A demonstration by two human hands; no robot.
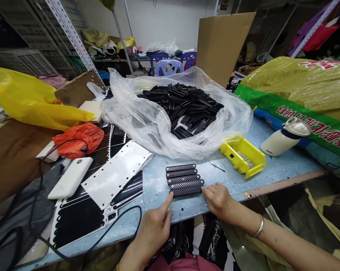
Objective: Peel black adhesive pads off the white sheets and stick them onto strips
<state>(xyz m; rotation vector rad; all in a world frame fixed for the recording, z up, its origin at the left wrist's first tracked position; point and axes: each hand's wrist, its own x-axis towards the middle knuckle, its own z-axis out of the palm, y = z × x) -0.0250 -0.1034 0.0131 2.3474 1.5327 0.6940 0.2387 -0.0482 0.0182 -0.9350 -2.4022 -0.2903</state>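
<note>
Several black plastic strips with a crisscross surface lie side by side in a short stack on the table, a small shiny round spot at their ends. My left hand is at the near strip's left end, its index finger stretched out to touch it and its thumb apart. At the right end, my right hand has its fingers curled together against the strips; whatever may be between the fingertips is hidden. Beyond lies a clear plastic bag, open and heaped with similar black pieces. A yellow bin holds small metal parts.
A cream flask stands at the right beside big printed sacks. White punched sheets, a white power bank, a black cable and an orange-red bag lie left. A thin dark rod lies near the bin.
</note>
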